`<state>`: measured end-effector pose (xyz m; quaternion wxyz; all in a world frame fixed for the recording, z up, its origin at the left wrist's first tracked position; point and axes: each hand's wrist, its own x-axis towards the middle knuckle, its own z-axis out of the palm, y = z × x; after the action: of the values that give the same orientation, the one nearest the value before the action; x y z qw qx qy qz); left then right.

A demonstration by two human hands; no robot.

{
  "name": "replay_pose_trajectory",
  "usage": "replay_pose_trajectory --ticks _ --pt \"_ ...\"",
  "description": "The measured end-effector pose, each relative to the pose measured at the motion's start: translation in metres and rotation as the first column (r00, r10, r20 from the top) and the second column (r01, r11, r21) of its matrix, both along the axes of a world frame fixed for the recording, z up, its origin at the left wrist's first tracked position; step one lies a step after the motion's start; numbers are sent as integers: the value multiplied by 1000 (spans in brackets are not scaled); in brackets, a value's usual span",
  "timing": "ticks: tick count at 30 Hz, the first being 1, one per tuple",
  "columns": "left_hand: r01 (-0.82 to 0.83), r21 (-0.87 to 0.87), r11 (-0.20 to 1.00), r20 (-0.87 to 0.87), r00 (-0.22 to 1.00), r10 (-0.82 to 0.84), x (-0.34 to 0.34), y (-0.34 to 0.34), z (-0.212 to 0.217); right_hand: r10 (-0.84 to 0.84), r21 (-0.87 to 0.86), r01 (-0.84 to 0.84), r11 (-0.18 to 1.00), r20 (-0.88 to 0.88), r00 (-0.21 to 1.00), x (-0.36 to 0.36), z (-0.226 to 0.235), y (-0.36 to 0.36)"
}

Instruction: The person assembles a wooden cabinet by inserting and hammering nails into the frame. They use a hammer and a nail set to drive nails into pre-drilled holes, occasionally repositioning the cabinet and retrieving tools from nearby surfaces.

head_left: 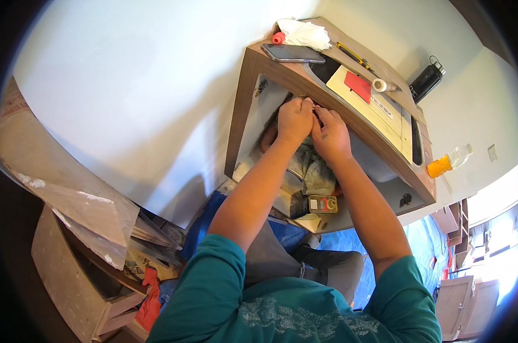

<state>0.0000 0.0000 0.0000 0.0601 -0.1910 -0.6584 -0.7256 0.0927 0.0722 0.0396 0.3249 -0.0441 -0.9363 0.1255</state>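
My left hand (295, 120) and my right hand (331, 132) meet just under the front rail of an open wooden cabinet (243, 108). Both are closed, thumbs and fingertips pressed together. Between the fingertips shows a tiny orange-brown bit, too small to name; the fingers cover the rest. Below my hands, in the cabinet opening, lies a crumpled grey-green cloth (318, 176). A small yellow-and-dark metal can (323, 204) lies beneath the cloth, between my forearms.
On the cabinet top are a phone (293, 53), a white crumpled bag (306, 34), a yellow utility knife (352, 54), a red card (358, 87) and a white tube (382, 85). A black bottle (427, 81) stands behind; an orange drink bottle (443, 164) is at right. Boards (70, 171) lean left.
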Motion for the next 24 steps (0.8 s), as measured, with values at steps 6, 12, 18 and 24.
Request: replay_pose_trajectory --ticks 6,12,18,24 --pt "43 51 998 19 999 -44 -10 -7 9 12 34 -9 999 -74 997 -15 -3 0" --pt "43 102 994 73 996 -50 -11 -10 4 -9 34 9 999 -11 1000 -16 1 -9" --pt "23 171 985 64 997 -34 -22 -9 -4 -52 56 50 997 27 998 -22 4 -19" --pt "42 194 980 94 994 -61 -26 -12 -4 -48 44 46 998 25 999 -24 5 -23"
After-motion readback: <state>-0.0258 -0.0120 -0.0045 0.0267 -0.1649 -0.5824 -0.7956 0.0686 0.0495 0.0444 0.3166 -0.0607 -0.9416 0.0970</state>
